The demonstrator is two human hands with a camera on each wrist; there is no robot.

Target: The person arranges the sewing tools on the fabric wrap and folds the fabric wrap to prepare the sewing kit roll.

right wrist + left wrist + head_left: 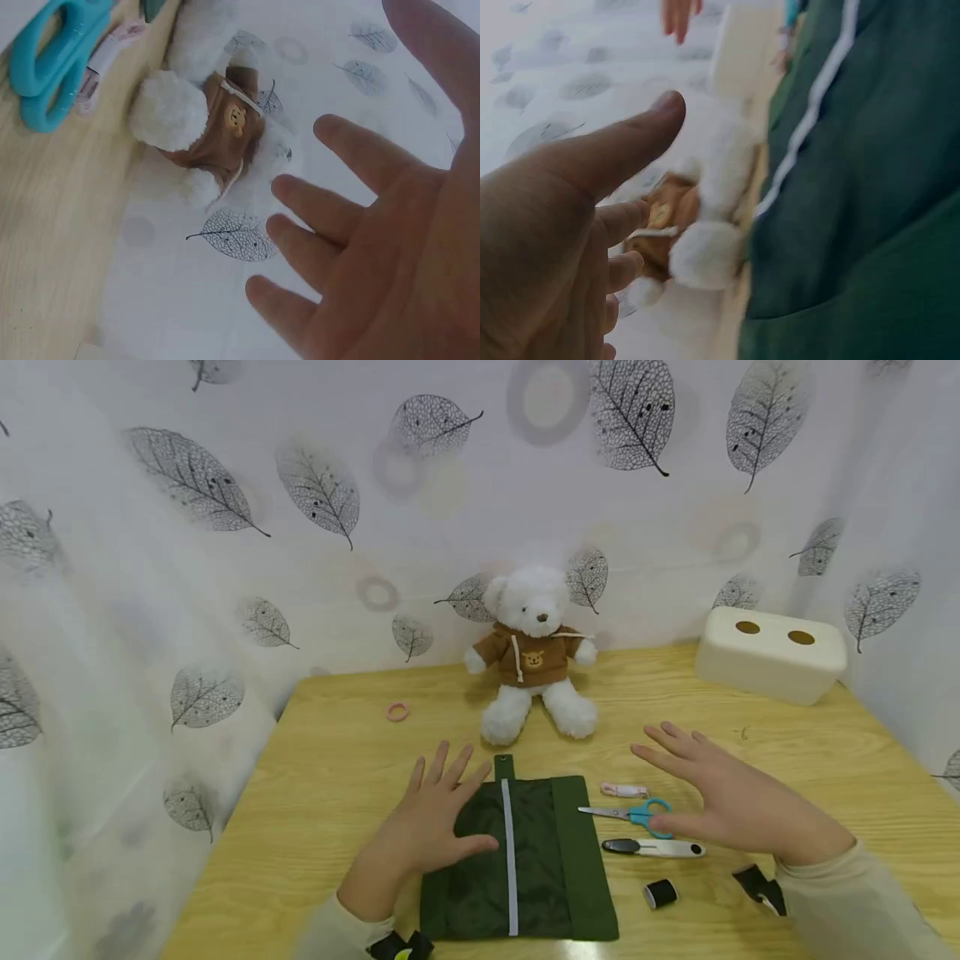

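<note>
A dark green fabric pouch (536, 860) with a pale strip down its middle lies flat on the table. Over its left part hovers my left hand (427, 827), fingers spread, holding nothing. My right hand (720, 793) is spread out above the table on the right, also holding nothing. Nearest to it are the blue-handled scissors (641, 814), partly behind its thumb in the head view. Around the scissors lie a small pink-and-white bundle (624, 790), a white-and-black utility knife (660, 848) and a spool of black thread (661, 893).
A white teddy bear (534, 652) in a brown hoodie sits at the back of the table. To the right of it stands a cream box (772, 656) with two round holes. A pink ring (397, 712) lies at the back left. Leaf-patterned curtain (337, 585) hangs behind.
</note>
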